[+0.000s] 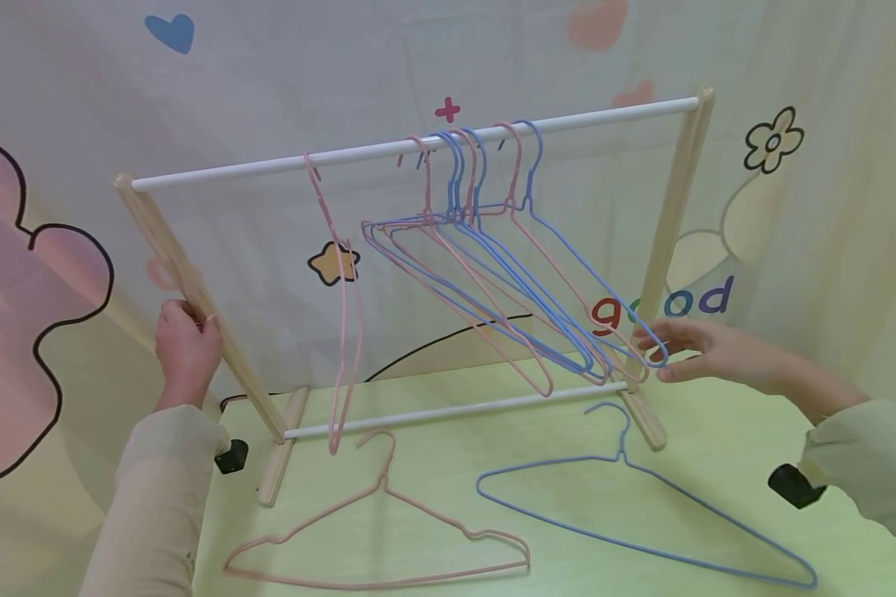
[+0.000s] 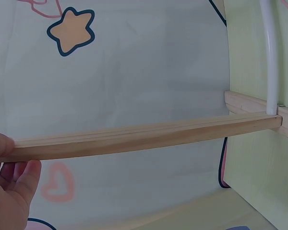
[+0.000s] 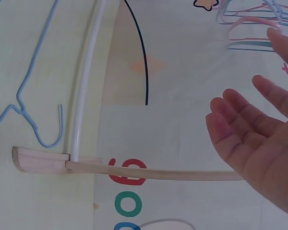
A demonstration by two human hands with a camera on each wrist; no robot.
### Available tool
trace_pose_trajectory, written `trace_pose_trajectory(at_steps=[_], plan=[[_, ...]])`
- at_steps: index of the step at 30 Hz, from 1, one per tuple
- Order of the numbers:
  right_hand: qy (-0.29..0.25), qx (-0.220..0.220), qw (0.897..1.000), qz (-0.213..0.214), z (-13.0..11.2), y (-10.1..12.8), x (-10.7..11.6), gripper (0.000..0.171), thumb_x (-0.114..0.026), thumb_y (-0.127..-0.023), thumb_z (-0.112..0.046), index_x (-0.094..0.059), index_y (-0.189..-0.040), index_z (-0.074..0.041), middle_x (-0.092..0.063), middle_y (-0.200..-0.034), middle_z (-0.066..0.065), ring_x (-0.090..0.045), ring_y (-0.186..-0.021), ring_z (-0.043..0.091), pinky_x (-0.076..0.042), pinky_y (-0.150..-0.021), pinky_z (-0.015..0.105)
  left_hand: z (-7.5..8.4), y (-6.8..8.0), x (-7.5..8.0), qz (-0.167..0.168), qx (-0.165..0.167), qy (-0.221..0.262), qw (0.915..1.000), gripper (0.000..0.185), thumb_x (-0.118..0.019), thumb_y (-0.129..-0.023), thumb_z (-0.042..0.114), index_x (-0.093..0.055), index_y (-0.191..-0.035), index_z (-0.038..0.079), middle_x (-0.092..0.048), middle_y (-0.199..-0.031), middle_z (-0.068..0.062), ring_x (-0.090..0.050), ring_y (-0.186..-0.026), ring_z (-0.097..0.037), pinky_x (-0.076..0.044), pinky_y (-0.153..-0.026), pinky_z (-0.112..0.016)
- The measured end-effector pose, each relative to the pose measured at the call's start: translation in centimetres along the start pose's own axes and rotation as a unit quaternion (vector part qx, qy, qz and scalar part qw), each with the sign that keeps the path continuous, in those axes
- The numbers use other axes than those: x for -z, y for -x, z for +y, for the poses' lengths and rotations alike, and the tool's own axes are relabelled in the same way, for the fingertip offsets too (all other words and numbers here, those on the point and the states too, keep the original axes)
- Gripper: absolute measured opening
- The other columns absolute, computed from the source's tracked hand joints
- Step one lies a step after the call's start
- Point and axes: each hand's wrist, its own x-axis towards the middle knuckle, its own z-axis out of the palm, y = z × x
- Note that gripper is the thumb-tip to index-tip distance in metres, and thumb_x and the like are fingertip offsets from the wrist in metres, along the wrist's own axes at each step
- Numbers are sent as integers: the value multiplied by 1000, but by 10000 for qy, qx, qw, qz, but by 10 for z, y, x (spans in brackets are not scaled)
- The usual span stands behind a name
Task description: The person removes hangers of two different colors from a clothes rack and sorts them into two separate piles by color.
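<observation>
Hangers of pink and blue wire crowd the white top rail [image 1: 388,149] of a small wooden rack [image 1: 675,224] on the pale green table [image 1: 717,464], with one pink hanger [image 1: 341,332] hanging apart to the left of the bunch [image 1: 493,282]. The left hand [image 1: 185,348] grips the rack's left upright [image 1: 194,290], fingers and thumb wrapped round the wood, while the right hand [image 1: 705,348] reaches with fingers straight and slightly spread toward the low tip of the outermost blue hanger [image 1: 582,265]; whether it touches cannot be told. On the table before the rack lie a loose pink hanger [image 1: 388,539] and a loose blue hanger [image 1: 642,514], apart from each other.
</observation>
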Motion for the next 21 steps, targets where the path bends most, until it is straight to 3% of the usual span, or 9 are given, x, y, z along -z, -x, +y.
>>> trace_pose_trajectory(at_steps=[6, 12, 16, 21], plan=[[-146, 132, 9992, -357, -7, 3, 9, 53, -57, -84, -15, -34, -132, -7, -47, -124, 7, -49, -103, 0, -47, -79, 25, 1, 1, 1, -14, 37, 26, 10000, 33, -41, -89, 16, -34, -112, -7, -42, -107, -25, -42, -98, -40, -36, -82, -47], [-554, 595, 9939, -745, -11, 3, 16, 50, -51, -86, -5, -33, -132, -5, -51, -121, -8, -50, -106, 2, -46, -80, 25, 0, 0, -1, 85, -6, 31, 10000, 31, -42, -89, 15, -36, -111, -6, -43, -107, -25, -43, -99, -40, -35, -83, -47], [-744, 575, 9943, -503, -18, -2, 18, 42, -49, -87, -5, -38, -128, -9, -55, -116, -8, -53, -105, 4, -46, -80, 24, -2, -1, -1, 68, -1, 34, 10000, 32, -41, -89, 15, -35, -112, -7, -43, -108, -25, -43, -100, -40, -36, -84, -47], [-1018, 276, 9944, -34, -30, -13, 19, 34, -46, -90, -9, -42, -124, -10, -58, -108, -5, -57, -91, 11, -47, -75, 26, -2, -1, -1, 9, -5, 2, 10000, 33, -41, -89, 15, -35, -113, -7, -42, -108, -26, -43, -99, -41, -35, -84, -48]])
